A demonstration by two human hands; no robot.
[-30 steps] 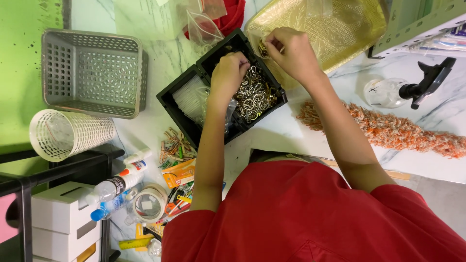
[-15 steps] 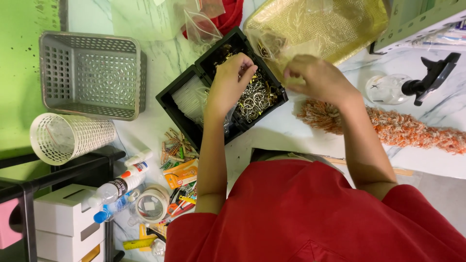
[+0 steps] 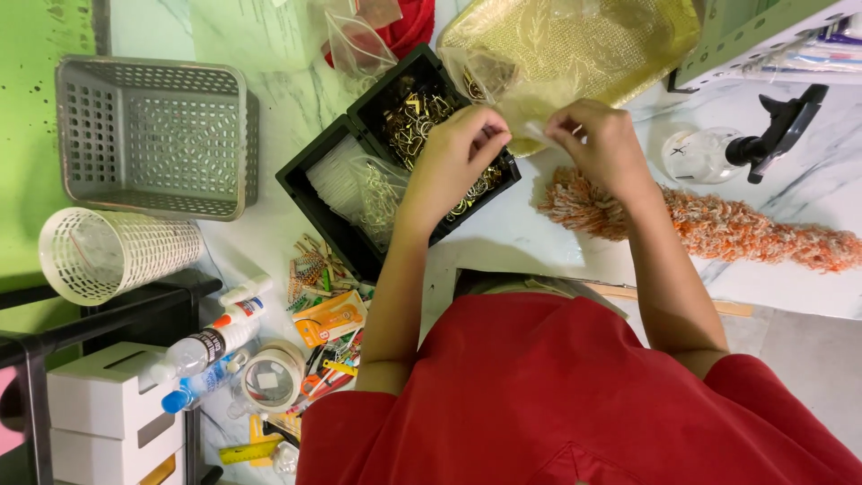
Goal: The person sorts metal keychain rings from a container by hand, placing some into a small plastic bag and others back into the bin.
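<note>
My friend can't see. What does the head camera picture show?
A person in a red shirt holds a small clear bag between the left hand and right hand, above a black tray of small gold metal bits. A grey basket and orange duster lie nearby.

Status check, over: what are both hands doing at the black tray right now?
Left hand and right hand pinch a small clear plastic bag between them. Bag held over black tray of gold trinkets. Orange duster lies beside, not blocking.
</note>
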